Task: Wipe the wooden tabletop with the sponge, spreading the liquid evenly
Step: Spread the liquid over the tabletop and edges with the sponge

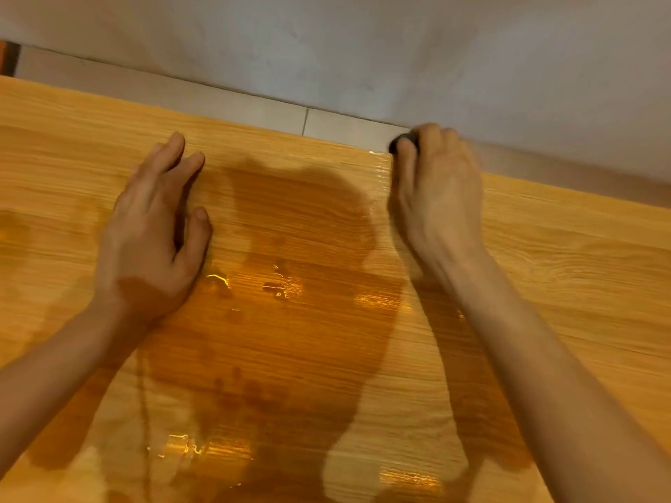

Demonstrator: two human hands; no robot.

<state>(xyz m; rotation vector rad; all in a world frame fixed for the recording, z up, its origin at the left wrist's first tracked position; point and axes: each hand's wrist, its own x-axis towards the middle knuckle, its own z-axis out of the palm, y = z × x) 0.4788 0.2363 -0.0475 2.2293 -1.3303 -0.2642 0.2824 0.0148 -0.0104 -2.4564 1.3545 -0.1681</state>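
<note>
The wooden tabletop (581, 255) fills the view, with a glossy film of liquid (287, 285) shining across its middle and toward the near edge. My right hand (437, 197) is at the far edge of the table, fingers curled over a dark sponge (402, 141), of which only a small dark corner shows past the fingers. My left hand (152, 234) lies flat on the wood to the left of the wet patch, fingers straight and pointing away from me, holding nothing.
Beyond the table's far edge runs a strip of pale tiled floor (254, 110) and a grey wall (363, 49). Dry wood lies to the far right and far left of the wet patch.
</note>
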